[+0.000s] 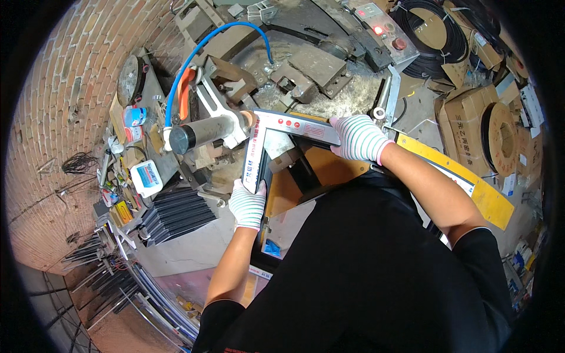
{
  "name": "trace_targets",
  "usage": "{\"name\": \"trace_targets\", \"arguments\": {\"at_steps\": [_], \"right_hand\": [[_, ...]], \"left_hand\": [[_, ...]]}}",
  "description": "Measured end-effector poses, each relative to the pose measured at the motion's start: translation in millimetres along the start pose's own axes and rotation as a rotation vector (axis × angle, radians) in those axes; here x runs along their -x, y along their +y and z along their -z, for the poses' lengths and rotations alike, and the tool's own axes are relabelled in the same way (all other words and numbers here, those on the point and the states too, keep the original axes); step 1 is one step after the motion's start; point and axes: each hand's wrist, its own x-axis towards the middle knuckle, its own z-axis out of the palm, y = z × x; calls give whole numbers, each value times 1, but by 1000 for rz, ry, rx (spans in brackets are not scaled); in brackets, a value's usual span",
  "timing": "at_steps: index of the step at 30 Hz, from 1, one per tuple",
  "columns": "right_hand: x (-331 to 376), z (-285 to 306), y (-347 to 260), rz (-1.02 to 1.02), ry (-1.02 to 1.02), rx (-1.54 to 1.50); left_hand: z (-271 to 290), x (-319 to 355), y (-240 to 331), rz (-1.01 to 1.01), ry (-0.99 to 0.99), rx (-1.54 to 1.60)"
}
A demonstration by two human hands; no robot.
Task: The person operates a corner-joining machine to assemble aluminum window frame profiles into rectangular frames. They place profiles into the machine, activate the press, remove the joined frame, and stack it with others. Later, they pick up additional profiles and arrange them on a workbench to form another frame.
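Two silver aluminium frame pieces [272, 130] meet in a right-angle corner on a metal corner-joining machine [294, 76]. My left hand [247, 203], in a white knit glove, grips the lower end of the piece that runs toward me. My right hand [359, 138], gloved the same way, presses on the right end of the other piece. The corner sits against the machine's grey cylinder [203, 132].
A blue hose [194, 56] loops over the machine. A control box with a lit red button [379, 26] stands at the back. Black cable coils and cardboard boxes [494, 129] lie right. Dark profile stacks [176, 215], bottles and tools fill the left by the brick wall [53, 147].
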Motion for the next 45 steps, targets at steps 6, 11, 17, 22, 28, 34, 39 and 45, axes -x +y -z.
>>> {"name": "trace_targets", "arguments": {"at_steps": [6,11,17,22,28,34,39,45], "right_hand": [[0,-4,2,-24,-1,-31],[-1,-2,2,-15,4,-43],[-1,1,2,-34,-33,-58],[-1,0,3,-13,0,-61],[0,2,3,17,6,-80],[-2,3,2,-28,-37,-49],[-1,2,2,-31,-31,-54],[-1,1,0,-42,-21,-41]], "left_hand": [[-3,0,0,-16,34,2],[0,0,3,19,4,-19],[2,1,7,28,3,-24],[2,2,8,21,18,-9],[3,3,9,18,23,-6],[1,1,6,10,21,-7],[-2,1,2,-13,33,8],[-1,2,3,-18,42,-9]]}}
